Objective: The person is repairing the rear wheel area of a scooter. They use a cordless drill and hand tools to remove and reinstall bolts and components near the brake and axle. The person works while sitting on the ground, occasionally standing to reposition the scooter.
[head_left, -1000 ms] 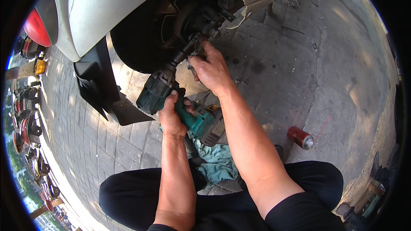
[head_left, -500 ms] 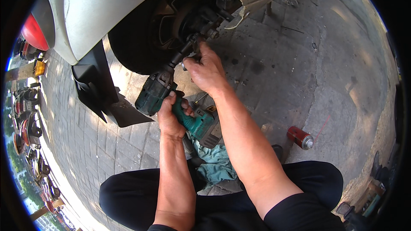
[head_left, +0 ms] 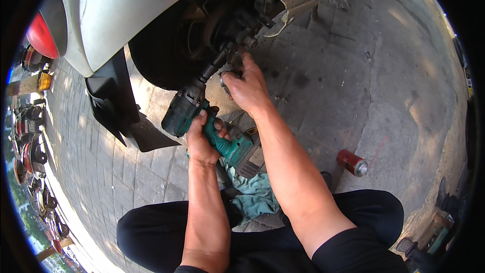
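Left hand point(head_left: 201, 144) wrapped around the grip of a teal-and-black cordless impact wrench point(head_left: 181, 115), held over the paving beside the car's wheel point(head_left: 199, 30). Its socket extension point(head_left: 214, 65) points up-right to the dark hub parts; exact contact at the tip unclear. Right hand point(head_left: 247, 89) curled around a metal tool point(head_left: 223, 82), mostly hidden, exact type unreadable. Red aerosol can point(head_left: 348, 161) lies on its side, right; green cloth point(head_left: 252, 199) below the wrench's battery.
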Tool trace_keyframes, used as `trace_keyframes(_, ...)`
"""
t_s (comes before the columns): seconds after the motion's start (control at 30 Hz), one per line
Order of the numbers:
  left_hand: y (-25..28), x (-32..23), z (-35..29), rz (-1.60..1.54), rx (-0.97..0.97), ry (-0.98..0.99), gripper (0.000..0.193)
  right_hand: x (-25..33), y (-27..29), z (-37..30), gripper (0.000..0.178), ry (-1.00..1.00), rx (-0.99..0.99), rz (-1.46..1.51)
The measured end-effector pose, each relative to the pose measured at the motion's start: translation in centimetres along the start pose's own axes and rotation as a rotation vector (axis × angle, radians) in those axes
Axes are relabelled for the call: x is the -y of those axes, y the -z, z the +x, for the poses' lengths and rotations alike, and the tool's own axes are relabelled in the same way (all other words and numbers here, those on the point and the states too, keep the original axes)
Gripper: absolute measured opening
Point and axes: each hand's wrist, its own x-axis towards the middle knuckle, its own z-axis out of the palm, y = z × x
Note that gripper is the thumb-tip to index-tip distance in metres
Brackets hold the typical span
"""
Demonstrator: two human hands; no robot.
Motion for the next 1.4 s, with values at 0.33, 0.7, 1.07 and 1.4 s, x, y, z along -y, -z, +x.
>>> trace_keyframes(0.33, 4.1, 2.5, 0.2, -0.220, 0.224, 0.078, 0.044, -5.5, 9.5, -2.3, 0.019, -0.646, 0.249, -0.406)
trace_keyframes(0.7, 5.7, 14.1, -2.7, 0.286, -0.210, 0.597, 0.036, -7.4, 11.8, -1.5, 0.030, -0.691, 0.185, -0.373)
trace_keyframes(1.07, 1.3, 6.4, 4.8, 1.493, -0.207, -0.216, 0.036, -10.7, 10.2, 1.9, 0.021, -0.639, -0.025, -0.386)
trace_keyframes(1.4, 0.4, 8.1, 16.9, 1.815, -0.096, -0.355, 0.029, -7.0, 9.2, -0.5, 0.021, -0.672, 0.059, -0.147)
